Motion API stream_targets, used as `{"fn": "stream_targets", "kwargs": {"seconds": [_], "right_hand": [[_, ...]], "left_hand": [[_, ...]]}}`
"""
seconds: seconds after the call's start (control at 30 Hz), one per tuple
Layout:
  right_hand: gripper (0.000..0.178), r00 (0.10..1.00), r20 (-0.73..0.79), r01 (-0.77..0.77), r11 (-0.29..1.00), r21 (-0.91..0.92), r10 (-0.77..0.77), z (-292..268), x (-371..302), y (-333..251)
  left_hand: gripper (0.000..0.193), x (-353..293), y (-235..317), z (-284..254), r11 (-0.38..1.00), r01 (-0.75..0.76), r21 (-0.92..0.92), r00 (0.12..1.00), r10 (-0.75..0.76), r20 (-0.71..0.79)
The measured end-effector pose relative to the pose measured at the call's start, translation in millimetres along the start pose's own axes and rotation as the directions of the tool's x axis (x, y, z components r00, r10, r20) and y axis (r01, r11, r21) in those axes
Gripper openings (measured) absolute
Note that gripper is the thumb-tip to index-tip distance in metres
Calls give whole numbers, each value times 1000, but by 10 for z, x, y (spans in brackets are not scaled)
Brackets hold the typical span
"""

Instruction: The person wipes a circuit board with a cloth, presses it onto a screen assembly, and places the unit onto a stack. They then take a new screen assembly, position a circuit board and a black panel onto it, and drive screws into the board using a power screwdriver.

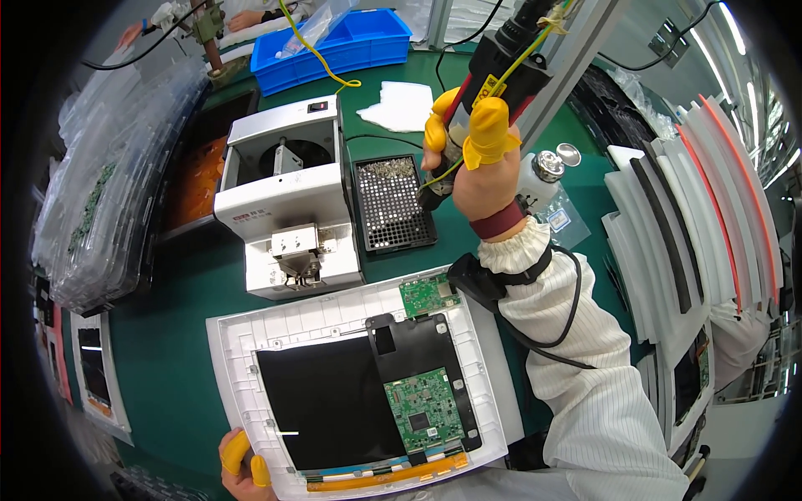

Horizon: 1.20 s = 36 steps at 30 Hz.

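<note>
My right hand (pixel 489 179), with yellow finger cots and a dark red wrist strap, is wrapped round a black electric screwdriver (pixel 511 63), raised over the far side of the bench. Below it and to the left lies a white display housing (pixel 238 376), open side up. A black panel (pixel 322 405), a large green circuit board (pixel 423 409) and a smaller green board (pixel 428 296) sit in it. At the housing's near left corner, my left hand (pixel 244 469), also in yellow finger cots, grips the edge. The screwdriver's tip is hard to make out.
A white screw feeder (pixel 276 213) stands beyond the housing, beside a black perforated tray (pixel 397 230) of screws. Farther back is a blue bin (pixel 368 42). Clear plastic trays (pixel 117 200) pile up at left, foam sheets (pixel 677 225) at right. A metal-topped bottle (pixel 541 179) stands behind my right wrist.
</note>
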State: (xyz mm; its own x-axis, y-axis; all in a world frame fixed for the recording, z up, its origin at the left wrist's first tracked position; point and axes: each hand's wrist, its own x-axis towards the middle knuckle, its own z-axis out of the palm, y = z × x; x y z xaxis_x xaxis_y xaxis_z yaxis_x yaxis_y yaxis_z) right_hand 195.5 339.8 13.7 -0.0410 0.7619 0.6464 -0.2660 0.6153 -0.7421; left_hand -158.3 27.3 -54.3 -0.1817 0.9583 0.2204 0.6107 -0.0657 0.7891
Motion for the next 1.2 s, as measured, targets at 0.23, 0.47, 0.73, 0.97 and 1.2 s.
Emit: {"fn": "stream_targets", "kwargs": {"seconds": [0.23, 0.47, 0.73, 0.97, 1.2], "right_hand": [[60, 998, -67, -14, 1000, -18, 12, 71, 13, -221], [57, 999, -26, 29, 978, 209, -24, 204, -176, -723], [95, 978, 65, -206, 970, 131, 199, 376, -655, -1019], [91, 977, 138, -172, 982, 81, 159, 534, -686, -821], [64, 968, 120, -249, 832, 495, 218, 620, -701, -753]], "left_hand": [[32, -87, -122, 107, 974, 164, -158, 979, -181, -97], [32, -38, -99, 114, 973, 133, -189, 983, -154, -101], [34, -57, -86, 111, 964, 156, -217, 976, -184, -115], [34, -57, -126, 111, 967, 151, -204, 979, -175, -105], [35, -63, -107, 104, 953, 175, -246, 974, -204, -100]]}}
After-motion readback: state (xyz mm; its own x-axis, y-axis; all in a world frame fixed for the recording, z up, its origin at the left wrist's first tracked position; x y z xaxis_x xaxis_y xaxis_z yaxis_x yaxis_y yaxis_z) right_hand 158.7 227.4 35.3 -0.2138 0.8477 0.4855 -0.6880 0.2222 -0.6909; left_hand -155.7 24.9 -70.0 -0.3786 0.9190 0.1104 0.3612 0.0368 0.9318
